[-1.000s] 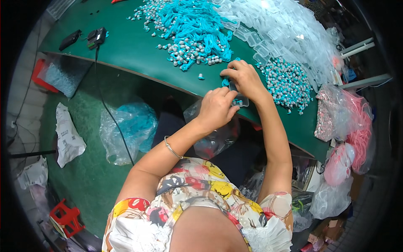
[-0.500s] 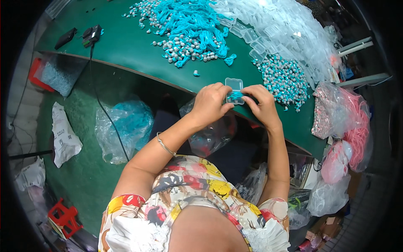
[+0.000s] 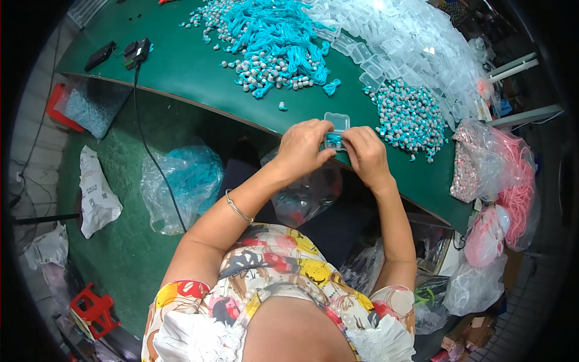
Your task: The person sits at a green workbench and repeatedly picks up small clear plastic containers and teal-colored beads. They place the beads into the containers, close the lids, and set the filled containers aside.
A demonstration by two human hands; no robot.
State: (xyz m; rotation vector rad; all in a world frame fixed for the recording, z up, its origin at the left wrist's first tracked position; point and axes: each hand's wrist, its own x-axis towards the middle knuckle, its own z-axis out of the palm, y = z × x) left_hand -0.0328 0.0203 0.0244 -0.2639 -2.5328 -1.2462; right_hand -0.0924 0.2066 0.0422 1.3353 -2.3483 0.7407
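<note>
Clear plastic box sits between the two hands, by the front edge of the bench. Its lid stands up, tipped back. I can't tell if the box rests on the bench or is held just over it. The left hand has a snug grip on the box's left side, thumb low and fingers higher up. The right hand has its fingertips close together at the box's right side; I can't tell if its grip is pinching anything.

Half a second ago, more blue cord showed in the box, and the right hand was a bit more to the right. Now its fingertips come in closer over the box, and less cord shows. My guess is the cord is getting pushed down and tucked in. The lid is not shut yet.
</note>
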